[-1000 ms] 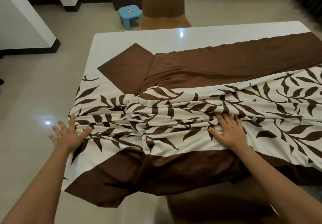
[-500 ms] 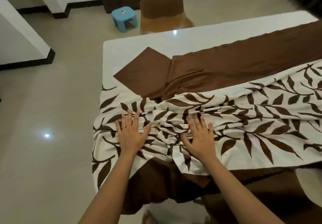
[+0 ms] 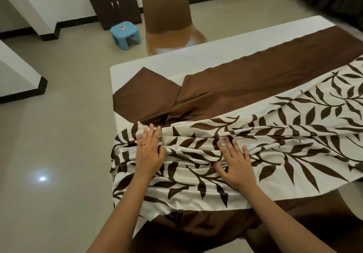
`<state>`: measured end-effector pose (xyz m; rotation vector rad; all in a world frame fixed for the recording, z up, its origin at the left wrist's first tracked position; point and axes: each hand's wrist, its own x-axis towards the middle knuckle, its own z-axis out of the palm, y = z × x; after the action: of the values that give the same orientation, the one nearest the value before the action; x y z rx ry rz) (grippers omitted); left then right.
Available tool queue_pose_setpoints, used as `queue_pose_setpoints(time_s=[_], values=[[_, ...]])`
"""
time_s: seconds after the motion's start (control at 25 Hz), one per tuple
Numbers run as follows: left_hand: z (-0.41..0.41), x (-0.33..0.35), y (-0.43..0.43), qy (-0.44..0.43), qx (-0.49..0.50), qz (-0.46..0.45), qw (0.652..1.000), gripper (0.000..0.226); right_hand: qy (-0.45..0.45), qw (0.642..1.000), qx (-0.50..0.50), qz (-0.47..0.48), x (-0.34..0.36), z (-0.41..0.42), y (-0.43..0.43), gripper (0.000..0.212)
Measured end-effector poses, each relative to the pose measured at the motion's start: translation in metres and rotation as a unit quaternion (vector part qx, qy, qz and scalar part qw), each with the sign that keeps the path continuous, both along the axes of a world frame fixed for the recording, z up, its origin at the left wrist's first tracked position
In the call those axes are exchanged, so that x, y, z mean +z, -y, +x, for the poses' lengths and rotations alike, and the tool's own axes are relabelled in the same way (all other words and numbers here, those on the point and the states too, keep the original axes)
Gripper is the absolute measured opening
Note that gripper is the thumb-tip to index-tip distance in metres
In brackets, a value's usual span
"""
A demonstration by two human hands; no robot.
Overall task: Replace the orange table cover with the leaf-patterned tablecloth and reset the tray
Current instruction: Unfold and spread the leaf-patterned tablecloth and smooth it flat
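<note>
The leaf-patterned tablecloth [image 3: 275, 134], cream with dark brown leaves and a wide brown border, lies bunched in folds across the white table [image 3: 196, 56]. Its brown border band runs along the far side, with one corner folded into a diamond at the left end. My left hand [image 3: 149, 150] presses flat on the folds near the table's left end, fingers straight. My right hand [image 3: 235, 164] lies flat on the cloth a little to the right, fingers spread. No orange cover and no tray are in view.
A brown chair [image 3: 167, 20] stands at the table's far side. A small blue stool [image 3: 125, 34] and a dark cabinet [image 3: 115, 5] sit on the beige tiled floor beyond. Another brown chair [image 3: 324, 223] is under the near edge at right.
Both hands have slid farther across the cloth, away from me, pushing the folds. Earlier the left hand was at the table's left edge; it came onto the cloth. The view shifted left.
</note>
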<state>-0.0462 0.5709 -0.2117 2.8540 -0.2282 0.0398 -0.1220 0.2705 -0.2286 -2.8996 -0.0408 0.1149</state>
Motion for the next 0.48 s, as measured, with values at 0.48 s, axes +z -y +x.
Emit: queue_pose_setpoints(time_s=[0.48], values=[[0.106, -0.003, -0.055, -0.174, 0.109, 0.032, 0.978, 0.094, -0.006, 1.0, -0.011, 0.001, 0.003, 0.008, 0.002, 0.072]])
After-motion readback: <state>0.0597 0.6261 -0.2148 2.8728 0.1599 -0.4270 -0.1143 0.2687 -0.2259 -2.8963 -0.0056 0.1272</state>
